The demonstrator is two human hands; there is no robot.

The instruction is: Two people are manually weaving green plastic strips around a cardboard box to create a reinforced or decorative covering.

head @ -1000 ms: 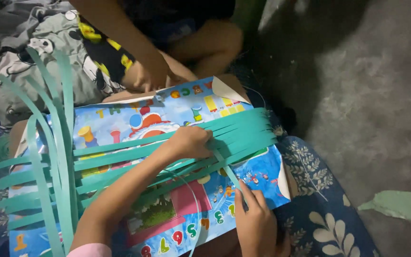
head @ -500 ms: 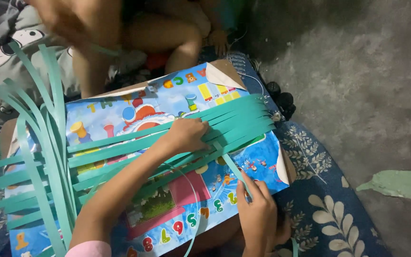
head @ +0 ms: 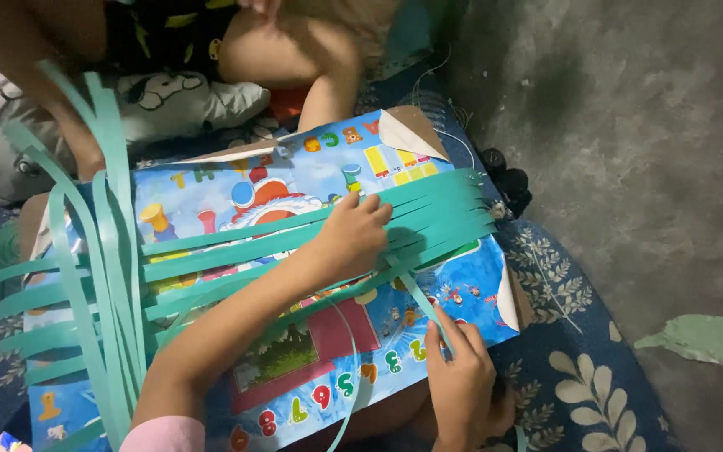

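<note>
Most green paper strips (head: 294, 243) already laid across the colourful board (head: 428, 318) — left hand (head: 353, 234) flat, pressing them, right hand (head: 458, 377) pinching one loose strip (head: 416, 293) not yet placed.

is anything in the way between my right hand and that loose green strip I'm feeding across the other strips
Nothing visible is in the way. Your right hand already pinches the loose green strip at its lower end, over the colourful board. Your left hand presses the row of green strips flat further up.
</note>
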